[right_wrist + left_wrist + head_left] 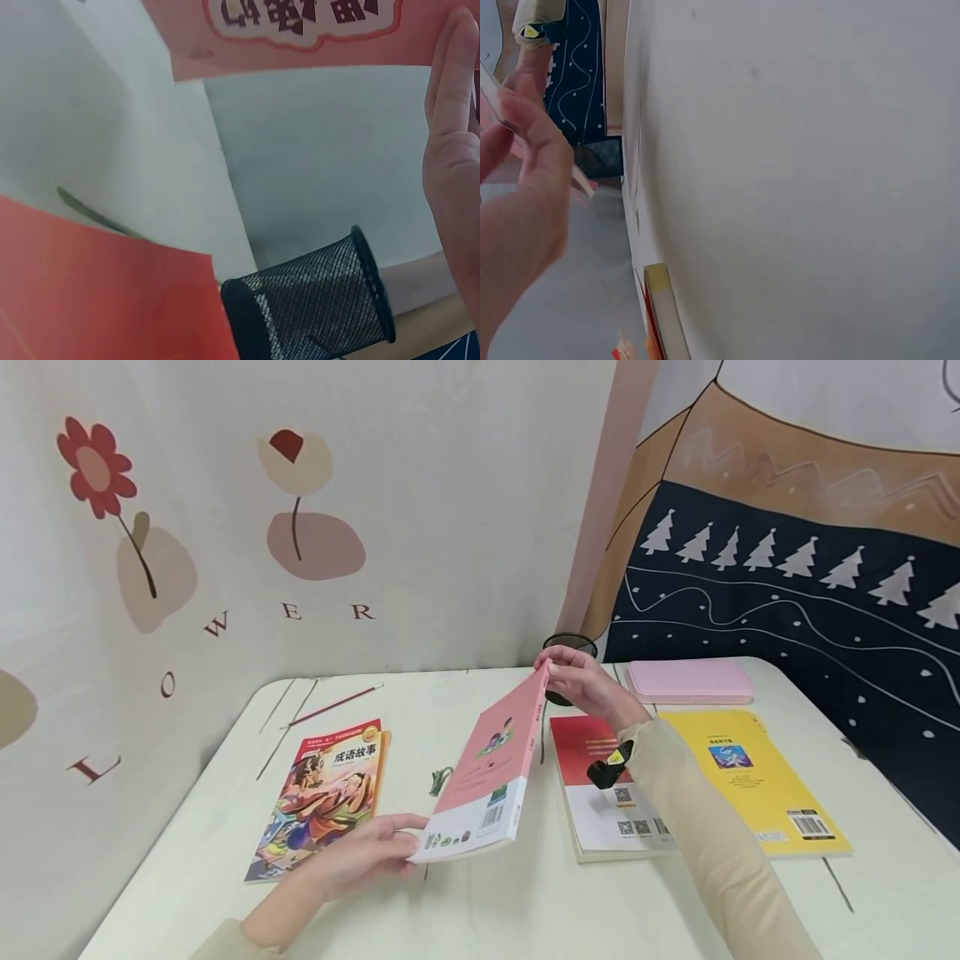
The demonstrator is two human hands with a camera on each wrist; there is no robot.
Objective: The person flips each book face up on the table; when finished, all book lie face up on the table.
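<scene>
A pink and white book (486,760) is held tilted above the middle of the table, its back cover with barcode facing the head camera. My left hand (367,857) pinches its near lower corner between thumb and fingers. At the far upper corner, by the spine, my right hand (585,685) grips the book. In the left wrist view, the left hand (532,172) has thumb and fingers on the book's edge. The right wrist view shows the front cover (315,52) with large title characters and the right hand's fingers (454,82) against it.
A colourful storybook (322,802) lies at left, with a pencil (333,706) behind it. On the right are a red and white book (600,814), a yellow book (772,785) and a pink case (690,682). A black mesh pen cup (315,300) stands behind the right hand.
</scene>
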